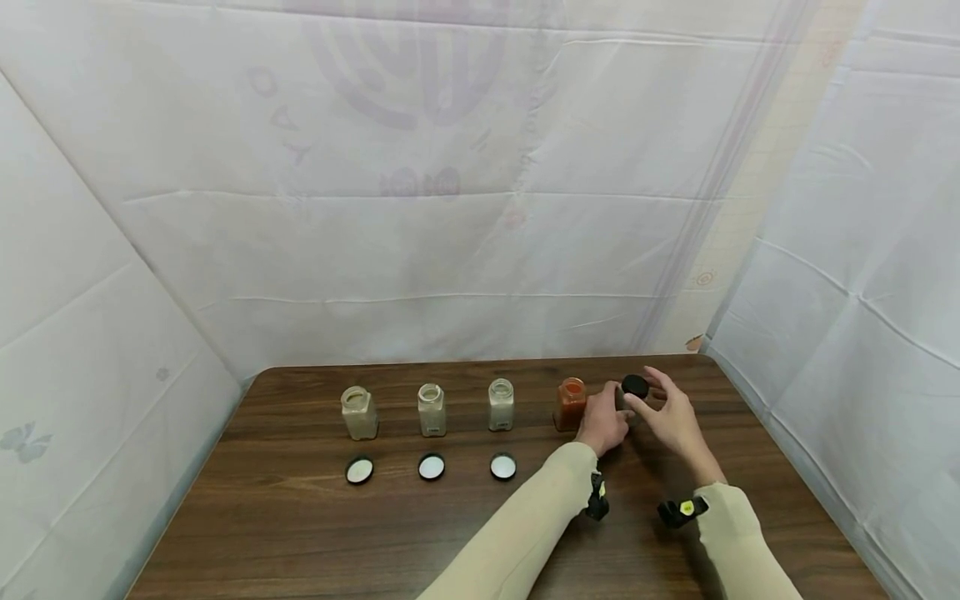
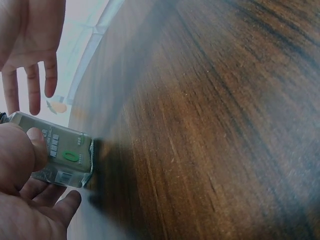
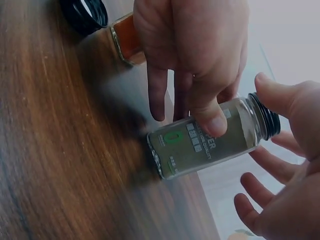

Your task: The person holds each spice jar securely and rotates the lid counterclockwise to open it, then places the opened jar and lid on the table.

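My left hand (image 1: 604, 419) grips a square glass jar (image 3: 205, 140) of grey-green powder labelled as pepper, thumb across its label. A black screw lid (image 1: 635, 386) sits on the jar's neck. Around that lid my right hand (image 1: 675, 421) holds its thumb and a finger, the other fingers spread loosely; in the right wrist view the thumb touches the lid's edge. Just left of my left hand stands an uncapped jar of red powder (image 1: 572, 403). Whether the held jar's base touches the table cannot be told.
Three uncapped jars of pale contents, a left one (image 1: 360, 414), a middle one (image 1: 432, 411) and a right one (image 1: 501, 406), stand in a row on the wooden table (image 1: 300, 533). Upturned black lids (image 1: 359, 471) lie before them. Another lid (image 3: 84, 16) lies near the red jar.
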A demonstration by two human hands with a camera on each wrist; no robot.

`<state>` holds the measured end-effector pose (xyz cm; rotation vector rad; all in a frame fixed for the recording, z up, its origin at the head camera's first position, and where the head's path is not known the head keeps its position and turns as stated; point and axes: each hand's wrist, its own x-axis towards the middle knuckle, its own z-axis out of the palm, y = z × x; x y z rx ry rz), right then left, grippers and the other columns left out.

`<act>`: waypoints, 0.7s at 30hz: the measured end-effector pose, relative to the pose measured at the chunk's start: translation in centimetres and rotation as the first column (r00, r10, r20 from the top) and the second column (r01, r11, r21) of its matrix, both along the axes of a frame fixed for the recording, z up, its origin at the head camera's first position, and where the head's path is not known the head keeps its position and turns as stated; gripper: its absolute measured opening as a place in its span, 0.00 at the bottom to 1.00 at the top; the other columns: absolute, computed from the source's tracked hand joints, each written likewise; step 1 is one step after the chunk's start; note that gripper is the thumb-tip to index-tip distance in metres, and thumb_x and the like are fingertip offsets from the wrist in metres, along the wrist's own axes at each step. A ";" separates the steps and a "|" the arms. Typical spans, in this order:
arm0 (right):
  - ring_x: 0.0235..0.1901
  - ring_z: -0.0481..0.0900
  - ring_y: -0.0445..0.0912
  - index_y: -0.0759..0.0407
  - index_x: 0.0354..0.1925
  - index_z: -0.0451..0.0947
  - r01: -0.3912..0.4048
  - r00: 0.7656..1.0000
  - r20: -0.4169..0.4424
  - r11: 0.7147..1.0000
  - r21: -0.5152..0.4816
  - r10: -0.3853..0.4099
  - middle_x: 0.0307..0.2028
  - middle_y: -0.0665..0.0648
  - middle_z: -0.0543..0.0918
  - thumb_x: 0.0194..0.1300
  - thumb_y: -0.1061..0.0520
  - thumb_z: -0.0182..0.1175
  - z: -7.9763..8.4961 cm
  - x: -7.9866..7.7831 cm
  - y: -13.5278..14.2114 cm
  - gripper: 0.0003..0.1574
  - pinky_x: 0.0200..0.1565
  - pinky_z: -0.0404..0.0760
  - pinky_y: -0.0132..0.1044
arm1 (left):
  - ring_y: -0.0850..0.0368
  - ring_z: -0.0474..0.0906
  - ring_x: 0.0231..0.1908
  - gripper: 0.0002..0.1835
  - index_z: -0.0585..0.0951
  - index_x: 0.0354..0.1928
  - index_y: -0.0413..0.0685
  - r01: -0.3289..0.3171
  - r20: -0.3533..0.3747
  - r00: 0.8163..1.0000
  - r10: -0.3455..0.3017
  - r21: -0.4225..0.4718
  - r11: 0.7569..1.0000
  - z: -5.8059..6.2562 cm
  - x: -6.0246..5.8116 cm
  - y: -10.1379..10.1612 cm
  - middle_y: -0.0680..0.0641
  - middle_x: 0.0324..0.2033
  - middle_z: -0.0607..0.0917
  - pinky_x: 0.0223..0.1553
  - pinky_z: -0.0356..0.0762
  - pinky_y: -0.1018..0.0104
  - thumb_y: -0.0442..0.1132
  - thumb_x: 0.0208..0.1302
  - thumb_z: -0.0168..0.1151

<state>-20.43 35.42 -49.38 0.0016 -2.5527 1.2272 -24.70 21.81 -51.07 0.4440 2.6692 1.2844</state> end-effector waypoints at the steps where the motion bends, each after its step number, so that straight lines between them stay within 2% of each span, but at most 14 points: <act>1: 0.63 0.72 0.71 0.66 0.74 0.63 0.012 1.000 -0.006 1.000 -0.006 -0.012 0.68 0.74 0.71 0.72 0.51 0.67 0.0 0.0 -0.1 0.42 0.60 0.74 0.66 | 0.59 0.82 0.52 0.24 0.75 0.64 0.56 0.001 0.000 1.000 -0.001 0.001 1.000 0.0 0.0 0.0 0.50 0.54 0.86 0.53 0.81 0.61 0.41 0.69 0.69; 4: 0.62 0.72 0.67 0.66 0.70 0.68 0.061 0.997 -0.044 0.998 -0.001 -0.061 0.64 0.72 0.75 0.69 0.51 0.70 0.1 -0.1 -0.3 0.40 0.61 0.72 0.62 | 0.59 0.82 0.51 0.24 0.75 0.64 0.56 0.004 -0.003 1.000 -0.004 0.000 1.000 0.1 0.1 0.0 0.50 0.53 0.86 0.53 0.81 0.61 0.41 0.69 0.69; 7: 0.58 0.73 0.64 0.67 0.65 0.73 0.113 0.990 -0.083 0.993 0.026 -0.110 0.57 0.71 0.79 0.67 0.50 0.72 0.1 -0.2 -0.5 0.36 0.56 0.71 0.57 | 0.58 0.82 0.52 0.24 0.75 0.64 0.55 0.006 -0.005 1.000 -0.006 -0.001 1.000 0.0 0.1 -0.1 0.50 0.53 0.86 0.54 0.80 0.61 0.40 0.69 0.69; 10: 0.52 0.73 0.62 0.67 0.59 0.77 0.151 0.984 -0.106 0.988 0.045 -0.145 0.52 0.70 0.80 0.64 0.51 0.74 0.2 -0.3 -0.8 0.32 0.52 0.66 0.52 | 0.58 0.82 0.52 0.23 0.75 0.64 0.55 0.007 -0.019 1.000 -0.007 0.000 1.000 0.0 0.1 -0.2 0.49 0.53 0.87 0.54 0.80 0.61 0.40 0.69 0.69; 14: 0.46 0.73 0.60 0.68 0.54 0.80 0.184 0.976 -0.132 0.981 0.061 -0.175 0.47 0.68 0.80 0.61 0.53 0.76 0.4 -0.4 -1.2 0.29 0.50 0.61 0.50 | 0.57 0.82 0.52 0.23 0.75 0.63 0.54 0.007 -0.033 0.999 -0.007 -0.001 1.000 0.0 0.1 -0.2 0.48 0.53 0.87 0.54 0.80 0.62 0.40 0.68 0.70; 18: 0.45 0.72 0.60 0.68 0.53 0.82 0.195 0.972 -0.145 0.978 0.071 -0.184 0.46 0.68 0.80 0.61 0.55 0.76 0.4 -0.3 -1.4 0.27 0.49 0.62 0.51 | 0.59 0.82 0.51 0.23 0.75 0.63 0.55 0.008 -0.026 1.000 -0.008 -0.009 1.000 0.1 0.1 -0.1 0.49 0.53 0.86 0.53 0.80 0.63 0.39 0.68 0.70; 21: 0.47 0.75 0.62 0.68 0.56 0.82 0.178 0.975 -0.146 0.981 0.076 -0.166 0.50 0.69 0.80 0.63 0.54 0.75 0.3 -0.3 -1.3 0.27 0.50 0.71 0.53 | 0.58 0.82 0.51 0.23 0.76 0.62 0.55 0.009 -0.025 1.000 -0.009 -0.011 1.000 0.1 0.1 -0.1 0.49 0.53 0.86 0.53 0.80 0.62 0.39 0.68 0.70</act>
